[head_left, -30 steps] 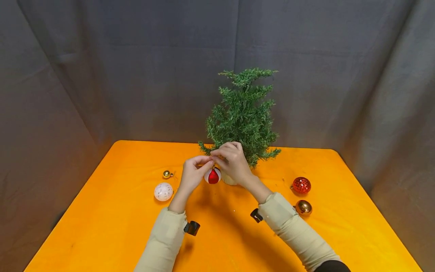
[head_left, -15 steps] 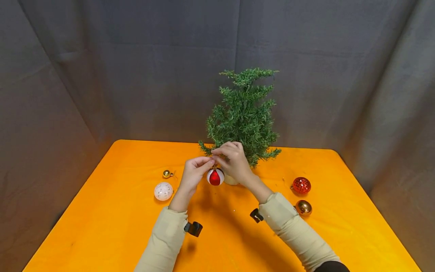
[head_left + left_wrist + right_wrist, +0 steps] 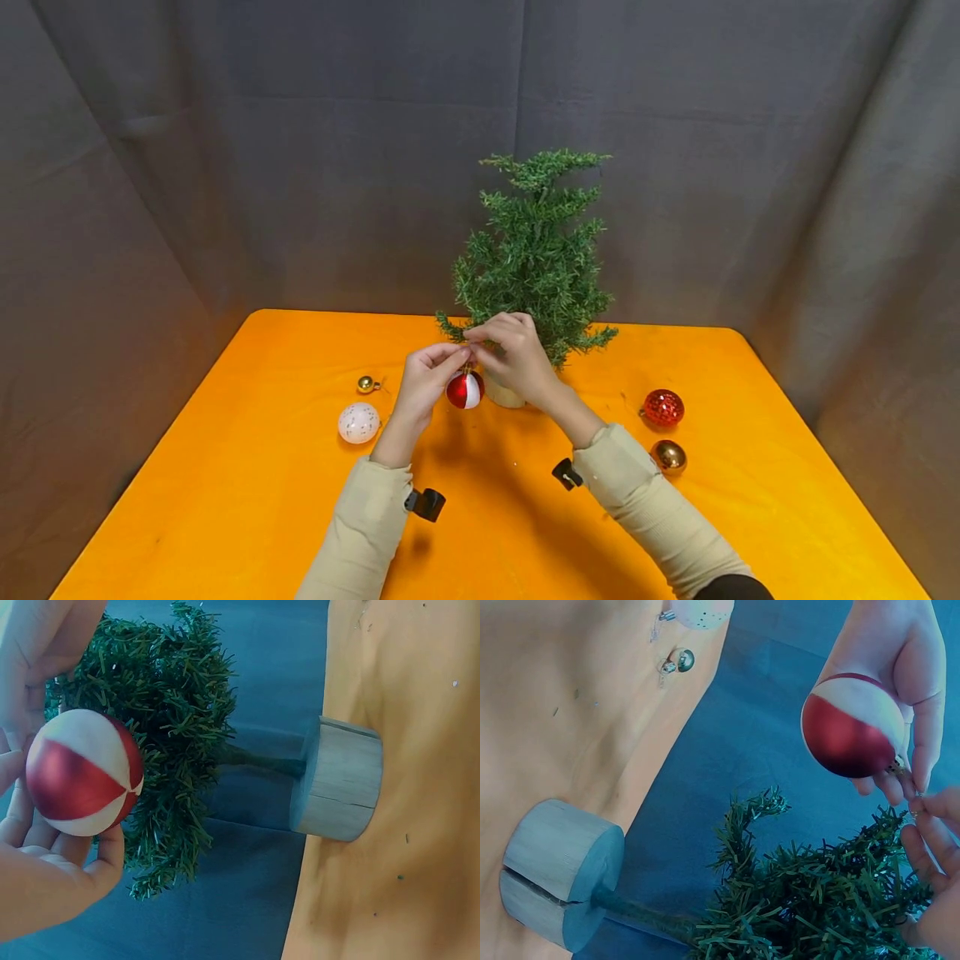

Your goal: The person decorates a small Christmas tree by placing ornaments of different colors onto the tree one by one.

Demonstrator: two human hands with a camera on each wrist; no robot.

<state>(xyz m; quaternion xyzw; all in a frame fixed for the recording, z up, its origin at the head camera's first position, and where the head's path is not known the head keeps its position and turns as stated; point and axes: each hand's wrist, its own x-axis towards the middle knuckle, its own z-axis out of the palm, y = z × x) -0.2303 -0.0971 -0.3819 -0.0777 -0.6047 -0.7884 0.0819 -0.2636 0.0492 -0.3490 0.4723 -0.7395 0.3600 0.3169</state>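
Note:
A red and white Christmas bauble (image 3: 466,389) hangs in front of the small artificial tree (image 3: 534,242), at its lower left. My left hand (image 3: 423,383) pinches its hanging string with thumb and forefinger, just over the gold cap. From the other side my right hand (image 3: 517,354) pinches the same string, as the right wrist view shows with the string (image 3: 917,801) between both sets of fingertips. In the left wrist view the bauble (image 3: 79,772) covers part of the left fingers. The right hand overlaps the tree's lower branches in the head view.
A small gold bauble (image 3: 366,384) and a speckled white bauble (image 3: 358,423) lie on the left of the orange table (image 3: 247,500). On the right lie a red bauble (image 3: 663,408) and a copper one (image 3: 669,457). The tree stands on a wooden base (image 3: 341,780).
The bauble has turned on its string, now showing red and white halves instead of a central red panel. It swung slightly right, then back left. Both hands keep nearly the same place.

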